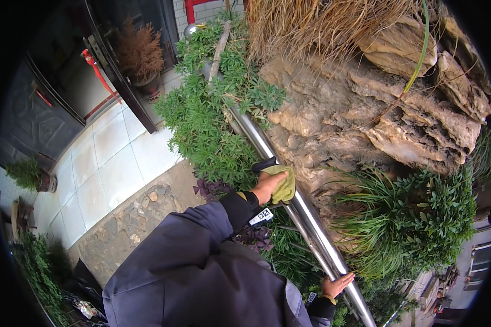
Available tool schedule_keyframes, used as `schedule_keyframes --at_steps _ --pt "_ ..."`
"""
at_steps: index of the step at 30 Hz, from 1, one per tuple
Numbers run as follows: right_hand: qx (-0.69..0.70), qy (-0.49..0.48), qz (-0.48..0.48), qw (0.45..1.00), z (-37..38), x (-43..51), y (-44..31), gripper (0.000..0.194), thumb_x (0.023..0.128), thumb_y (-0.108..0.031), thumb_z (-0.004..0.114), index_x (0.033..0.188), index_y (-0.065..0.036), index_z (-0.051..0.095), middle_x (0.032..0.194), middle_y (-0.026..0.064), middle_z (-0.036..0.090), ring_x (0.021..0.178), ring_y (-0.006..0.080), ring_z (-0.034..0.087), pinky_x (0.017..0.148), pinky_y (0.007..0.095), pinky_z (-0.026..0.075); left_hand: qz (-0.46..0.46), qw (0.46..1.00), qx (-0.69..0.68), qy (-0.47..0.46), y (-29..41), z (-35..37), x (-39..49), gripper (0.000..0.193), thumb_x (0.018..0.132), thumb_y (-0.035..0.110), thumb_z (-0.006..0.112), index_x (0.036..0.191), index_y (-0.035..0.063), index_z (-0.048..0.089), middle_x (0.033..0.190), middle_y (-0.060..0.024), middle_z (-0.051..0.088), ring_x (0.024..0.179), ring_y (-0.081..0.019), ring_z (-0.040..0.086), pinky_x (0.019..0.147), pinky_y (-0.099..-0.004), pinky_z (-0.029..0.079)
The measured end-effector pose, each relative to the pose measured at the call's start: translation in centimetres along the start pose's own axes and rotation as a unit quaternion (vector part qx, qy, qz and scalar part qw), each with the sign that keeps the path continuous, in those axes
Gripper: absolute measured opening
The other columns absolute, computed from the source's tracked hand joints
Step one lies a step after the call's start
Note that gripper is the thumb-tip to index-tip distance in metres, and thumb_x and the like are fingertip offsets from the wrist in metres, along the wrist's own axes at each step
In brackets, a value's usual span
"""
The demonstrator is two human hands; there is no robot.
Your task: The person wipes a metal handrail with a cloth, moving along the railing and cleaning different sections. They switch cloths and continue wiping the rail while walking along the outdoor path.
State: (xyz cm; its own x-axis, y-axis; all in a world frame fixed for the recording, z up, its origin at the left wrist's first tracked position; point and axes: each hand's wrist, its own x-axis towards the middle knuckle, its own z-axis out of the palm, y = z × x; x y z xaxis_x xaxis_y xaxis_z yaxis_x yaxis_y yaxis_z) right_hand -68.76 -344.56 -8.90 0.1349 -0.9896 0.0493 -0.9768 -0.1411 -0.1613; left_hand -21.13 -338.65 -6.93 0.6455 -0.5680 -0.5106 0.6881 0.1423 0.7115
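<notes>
A polished stainless-steel handrail (311, 222) runs diagonally from the green plant at the top to the lower right. My left hand (269, 186) presses a folded olive-green cloth (284, 188) onto the rail. Something dark, perhaps another cloth, pokes out above that hand (264, 164). Farther down, my right hand (338, 284) lies across the rail with its fingers over the tube; its thumb is hidden. A thinner steel tube (305, 241) runs alongside, just below the main rail. Both wrists carry bands bearing printed codes.
Large rough rocks (352, 110) rise beyond the rail, with dry grass (311, 24) above them. Leafy plants (212, 122) crowd the rail's near side. White tiles (110, 151) and a pebbled strip (127, 216) lie left, before an open dark door (118, 81) and a potted plant (141, 61).
</notes>
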Motion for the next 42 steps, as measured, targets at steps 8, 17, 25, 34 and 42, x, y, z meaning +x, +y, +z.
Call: schedule_keyframes --at_steps 8,17,25,34,42 --pt "0.024 -0.016 -0.017 0.999 -1.5 -0.3 -0.9 0.106 0.066 -0.020 0.074 0.148 0.009 0.014 0.155 0.0296 0.015 0.146 0.0419 0.011 0.120 0.0436 0.014 0.205 0.961 0.088 0.161 10.3 -5.0 7.0 0.023 0.088 0.013 0.069 0.106 -0.0013 0.065 0.100 -0.0080 0.069 0.084 -0.0181 0.067 0.074 -0.0331 0.054" --pt "0.000 -0.033 0.019 0.999 -3.4 -0.6 -3.8 0.103 0.070 -0.026 0.074 0.145 0.015 0.016 0.152 0.0345 0.017 0.146 0.0428 0.010 0.120 0.0416 0.012 0.475 0.810 0.323 0.117 4.4 -4.8 10.3 0.038 0.093 0.011 0.060 0.127 -0.0019 0.051 0.135 -0.0180 0.051 0.123 -0.0317 0.049 0.105 -0.0384 0.037" --pt "-0.021 -0.021 0.001 1.000 -2.5 -0.5 -2.7 0.104 0.070 -0.032 0.074 0.144 0.015 0.018 0.154 0.0304 0.018 0.146 0.0418 0.008 0.120 0.0423 0.010 0.309 0.899 0.308 -0.022 -6.8 -1.5 0.0 0.036 0.090 0.006 0.059 0.126 0.0008 0.052 0.129 -0.0171 0.055 0.120 -0.0314 0.053 0.101 -0.0383 0.040" --pt "0.337 0.042 -0.048 0.940 -2.7 -0.7 -0.1 0.073 0.080 -0.012 0.073 0.142 0.005 0.038 0.147 0.0248 0.038 0.140 0.0353 0.033 0.114 0.0423 0.026 0.105 0.901 0.368 -0.204 -8.9 -1.0 -8.9 0.027 0.092 0.003 0.056 0.118 0.0021 0.060 0.114 -0.0040 0.065 0.099 -0.0147 0.062 0.088 -0.0319 0.050" --pt "0.587 -0.339 -0.181 0.713 -6.1 -3.7 -10.6 0.107 0.080 -0.007 0.076 0.155 -0.013 0.000 0.147 0.0192 0.038 0.124 0.0293 0.050 0.098 0.0381 0.048 -0.148 0.790 0.356 -0.477 -5.5 5.1 -16.5 0.052 0.096 0.017 0.061 0.138 0.0003 0.036 0.129 -0.0075 0.052 0.118 -0.0147 0.052 0.098 -0.0317 0.044"
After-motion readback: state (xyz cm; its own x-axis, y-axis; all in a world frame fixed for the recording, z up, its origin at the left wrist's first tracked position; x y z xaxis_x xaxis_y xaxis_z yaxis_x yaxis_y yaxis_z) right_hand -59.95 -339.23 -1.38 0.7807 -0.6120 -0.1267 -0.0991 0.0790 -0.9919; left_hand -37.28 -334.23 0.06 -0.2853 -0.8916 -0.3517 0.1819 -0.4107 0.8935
